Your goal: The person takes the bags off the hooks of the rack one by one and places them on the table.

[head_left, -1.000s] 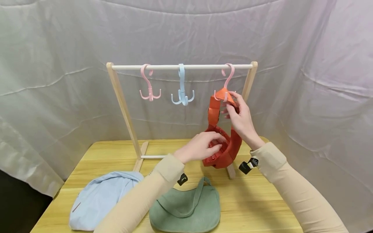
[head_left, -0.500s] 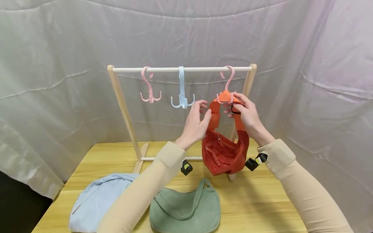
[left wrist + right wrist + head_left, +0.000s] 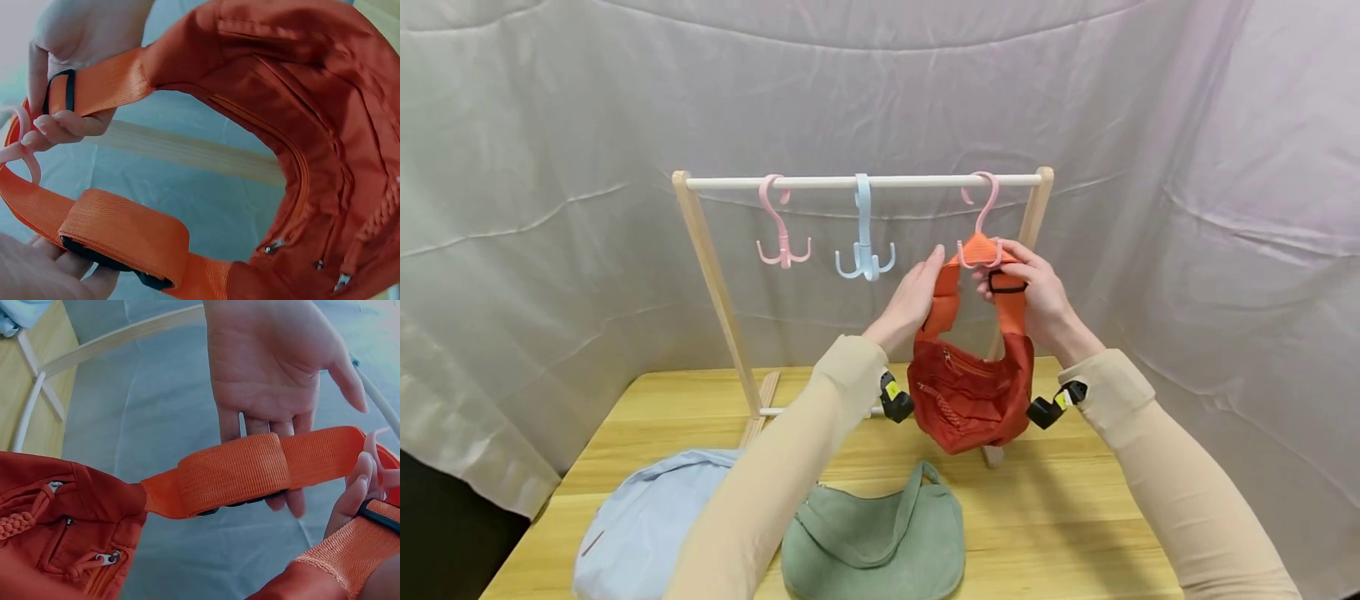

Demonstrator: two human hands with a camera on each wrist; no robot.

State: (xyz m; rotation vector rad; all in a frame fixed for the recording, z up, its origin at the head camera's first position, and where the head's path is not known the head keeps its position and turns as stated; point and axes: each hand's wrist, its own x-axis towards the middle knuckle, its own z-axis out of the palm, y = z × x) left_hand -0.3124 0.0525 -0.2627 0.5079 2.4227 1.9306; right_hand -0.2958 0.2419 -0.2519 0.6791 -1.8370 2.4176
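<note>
A red crossbody bag (image 3: 973, 396) hangs by its orange strap (image 3: 125, 222) from the right pink hook (image 3: 988, 208), the strap's top looped over the prongs. My right hand (image 3: 1041, 296) grips the strap's right side beside the black buckle (image 3: 1006, 283), fingertips coming round it from behind. At the strap's left side is my left hand (image 3: 913, 292); in the right wrist view the left hand (image 3: 269, 369) has straight fingers behind the folded webbing and its thumb stands apart. Zips and a braided pull (image 3: 378, 215) show on the bag's front.
A white rail (image 3: 910, 181) on a wooden frame (image 3: 718, 292) carries another pink hook (image 3: 784, 242) and a blue hook (image 3: 865, 250). A green shoulder bag (image 3: 880, 533) and a light-blue bag (image 3: 647, 517) lie on the wooden table (image 3: 1060, 517). Grey curtains surround it.
My left hand has risen from the bag's body to the strap's left side. The red bag has swung round so its zipped front faces me. My right hand stays at the strap near the hook.
</note>
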